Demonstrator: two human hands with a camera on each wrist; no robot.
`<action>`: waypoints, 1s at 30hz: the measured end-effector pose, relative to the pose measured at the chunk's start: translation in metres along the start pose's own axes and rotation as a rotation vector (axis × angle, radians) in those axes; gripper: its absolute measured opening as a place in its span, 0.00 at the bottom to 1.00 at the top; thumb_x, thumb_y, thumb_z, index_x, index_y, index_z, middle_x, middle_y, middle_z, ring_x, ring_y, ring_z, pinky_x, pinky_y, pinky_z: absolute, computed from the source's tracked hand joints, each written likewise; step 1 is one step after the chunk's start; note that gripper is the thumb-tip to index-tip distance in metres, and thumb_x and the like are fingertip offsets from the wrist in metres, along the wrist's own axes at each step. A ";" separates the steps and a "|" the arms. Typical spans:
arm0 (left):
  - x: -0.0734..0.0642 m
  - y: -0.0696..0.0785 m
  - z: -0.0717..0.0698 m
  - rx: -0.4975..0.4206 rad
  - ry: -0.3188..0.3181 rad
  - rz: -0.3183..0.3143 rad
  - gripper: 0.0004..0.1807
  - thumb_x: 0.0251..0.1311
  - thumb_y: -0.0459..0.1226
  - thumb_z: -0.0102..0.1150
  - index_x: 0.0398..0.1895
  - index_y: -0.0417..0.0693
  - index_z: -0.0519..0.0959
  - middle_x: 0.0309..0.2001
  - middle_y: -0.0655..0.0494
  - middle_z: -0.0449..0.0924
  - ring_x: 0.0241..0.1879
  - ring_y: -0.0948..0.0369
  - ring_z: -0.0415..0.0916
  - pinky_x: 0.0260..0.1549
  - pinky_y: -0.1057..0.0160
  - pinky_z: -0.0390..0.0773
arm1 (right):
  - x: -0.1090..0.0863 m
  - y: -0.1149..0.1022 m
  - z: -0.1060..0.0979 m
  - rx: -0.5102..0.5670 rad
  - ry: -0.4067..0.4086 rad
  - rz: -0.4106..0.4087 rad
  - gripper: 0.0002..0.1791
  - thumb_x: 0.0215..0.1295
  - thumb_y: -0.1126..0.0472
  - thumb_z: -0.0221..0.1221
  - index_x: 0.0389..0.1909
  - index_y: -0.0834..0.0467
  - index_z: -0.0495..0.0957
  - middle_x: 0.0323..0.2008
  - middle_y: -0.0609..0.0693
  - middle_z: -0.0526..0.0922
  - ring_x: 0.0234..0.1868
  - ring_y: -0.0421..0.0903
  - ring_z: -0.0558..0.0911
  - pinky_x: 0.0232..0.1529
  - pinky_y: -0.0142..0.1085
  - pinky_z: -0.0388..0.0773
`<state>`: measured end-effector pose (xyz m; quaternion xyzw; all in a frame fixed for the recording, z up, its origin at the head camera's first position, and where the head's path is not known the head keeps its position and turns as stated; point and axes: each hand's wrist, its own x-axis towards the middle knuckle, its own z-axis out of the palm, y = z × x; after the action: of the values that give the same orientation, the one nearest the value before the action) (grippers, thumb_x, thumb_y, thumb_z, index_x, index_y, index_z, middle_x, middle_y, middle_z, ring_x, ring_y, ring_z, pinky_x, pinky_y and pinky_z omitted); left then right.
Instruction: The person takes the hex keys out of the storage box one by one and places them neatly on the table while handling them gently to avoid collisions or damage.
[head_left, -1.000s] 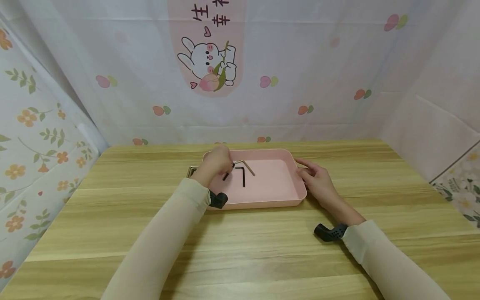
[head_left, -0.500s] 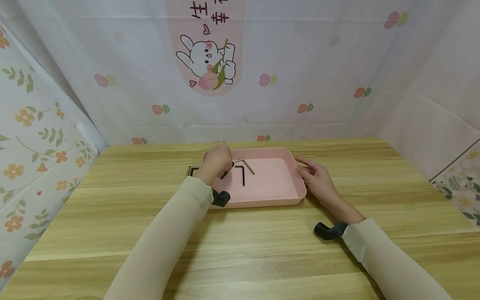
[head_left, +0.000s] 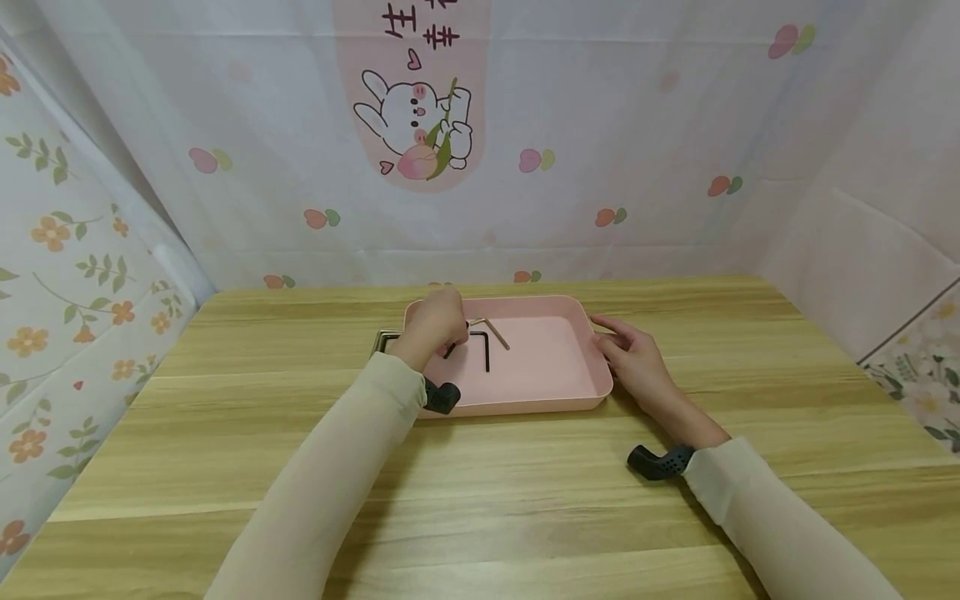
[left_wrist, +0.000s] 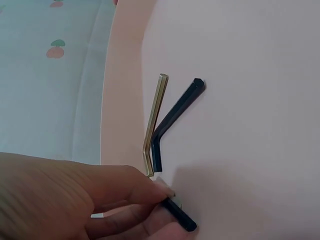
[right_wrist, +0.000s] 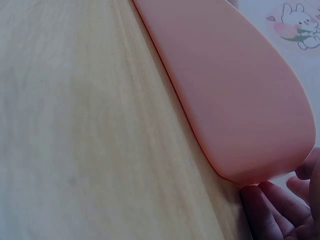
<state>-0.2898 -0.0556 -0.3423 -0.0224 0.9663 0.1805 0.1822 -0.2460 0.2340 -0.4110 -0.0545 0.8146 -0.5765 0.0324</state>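
Observation:
A shallow pink tray lies on the wooden table. At its left end my left hand reaches in and pinches a black hex key between thumb and fingers; part of that key is hidden by the hand. Just beyond the fingertips, a second black hex key and a gold-coloured hex key lie close together on the tray floor. My right hand holds the tray's right end, with the thumb at the rim and fingers against the outer wall.
A dark container with a gold-coloured rim shows at the tray's left, mostly hidden by my left hand. Behind the wooden tabletop hangs a patterned white cloth. Another flowered cloth hangs on the left.
My left wrist has turned very slightly, and the pinched hex key has shifted a little to the left. The right hand and the tray look unmoved.

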 end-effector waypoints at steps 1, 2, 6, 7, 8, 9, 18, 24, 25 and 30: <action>-0.001 0.000 0.000 -0.006 -0.009 0.001 0.14 0.61 0.29 0.60 0.50 0.34 0.79 0.19 0.53 0.72 0.12 0.63 0.63 0.17 0.66 0.64 | 0.000 0.000 0.000 0.000 0.001 0.002 0.29 0.78 0.55 0.52 0.76 0.57 0.64 0.61 0.71 0.78 0.39 0.28 0.84 0.37 0.26 0.83; -0.002 0.000 -0.001 -0.012 -0.017 0.006 0.08 0.62 0.28 0.59 0.44 0.36 0.80 0.16 0.54 0.69 0.13 0.63 0.62 0.17 0.66 0.63 | 0.001 0.001 0.001 -0.005 -0.001 0.001 0.29 0.78 0.55 0.52 0.76 0.57 0.63 0.61 0.71 0.77 0.39 0.28 0.84 0.38 0.26 0.83; -0.010 0.000 -0.004 -0.039 -0.025 0.055 0.13 0.63 0.28 0.57 0.21 0.45 0.75 0.13 0.56 0.65 0.15 0.62 0.61 0.19 0.65 0.63 | 0.002 0.002 0.001 -0.012 0.006 0.002 0.29 0.78 0.54 0.52 0.76 0.56 0.63 0.61 0.70 0.78 0.39 0.28 0.84 0.38 0.26 0.83; -0.012 0.000 -0.005 -0.042 -0.013 0.072 0.14 0.63 0.28 0.57 0.19 0.47 0.74 0.16 0.56 0.67 0.15 0.62 0.63 0.19 0.65 0.64 | 0.002 0.002 0.001 -0.012 0.005 0.001 0.29 0.78 0.54 0.52 0.76 0.56 0.63 0.61 0.70 0.77 0.39 0.28 0.84 0.38 0.26 0.83; -0.015 -0.001 -0.006 -0.039 0.004 0.088 0.13 0.63 0.29 0.58 0.19 0.47 0.75 0.19 0.56 0.70 0.15 0.62 0.65 0.19 0.65 0.66 | 0.002 0.002 0.001 -0.013 0.003 -0.001 0.29 0.78 0.54 0.52 0.76 0.56 0.63 0.62 0.71 0.77 0.40 0.28 0.84 0.39 0.26 0.83; -0.017 -0.002 -0.008 -0.043 0.018 0.097 0.12 0.63 0.30 0.59 0.20 0.47 0.76 0.21 0.55 0.75 0.15 0.62 0.67 0.20 0.64 0.68 | 0.002 0.002 0.001 -0.011 0.004 0.000 0.29 0.78 0.54 0.52 0.76 0.56 0.63 0.62 0.70 0.77 0.40 0.28 0.84 0.39 0.26 0.83; -0.028 -0.006 -0.014 -0.131 0.076 0.184 0.01 0.60 0.30 0.64 0.33 0.43 0.82 0.34 0.51 0.81 0.19 0.62 0.70 0.19 0.66 0.73 | 0.003 0.003 -0.001 -0.018 0.007 -0.021 0.29 0.78 0.54 0.52 0.76 0.57 0.63 0.62 0.71 0.77 0.39 0.28 0.85 0.38 0.27 0.83; -0.035 -0.013 -0.018 -0.236 0.074 0.241 0.09 0.61 0.29 0.61 0.45 0.39 0.80 0.49 0.43 0.81 0.24 0.60 0.74 0.30 0.59 0.85 | 0.001 0.003 0.000 -0.010 0.007 -0.012 0.29 0.78 0.55 0.52 0.76 0.57 0.63 0.61 0.72 0.77 0.39 0.29 0.85 0.36 0.27 0.83; -0.037 -0.015 -0.018 -0.263 0.073 0.254 0.10 0.62 0.29 0.60 0.46 0.38 0.79 0.49 0.43 0.80 0.25 0.59 0.75 0.33 0.56 0.86 | 0.001 0.003 0.000 -0.010 0.007 -0.010 0.29 0.78 0.55 0.52 0.76 0.57 0.63 0.61 0.72 0.77 0.39 0.29 0.85 0.36 0.27 0.83; -0.044 -0.029 -0.023 -0.391 0.088 0.304 0.12 0.63 0.30 0.58 0.49 0.37 0.76 0.48 0.41 0.78 0.33 0.54 0.79 0.40 0.47 0.87 | 0.000 0.001 0.000 -0.008 0.008 -0.008 0.29 0.77 0.55 0.53 0.76 0.57 0.63 0.61 0.71 0.77 0.39 0.29 0.85 0.36 0.27 0.83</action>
<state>-0.2532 -0.0921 -0.3164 0.0808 0.9122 0.3883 0.1029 -0.2457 0.2345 -0.4119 -0.0555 0.8170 -0.5734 0.0265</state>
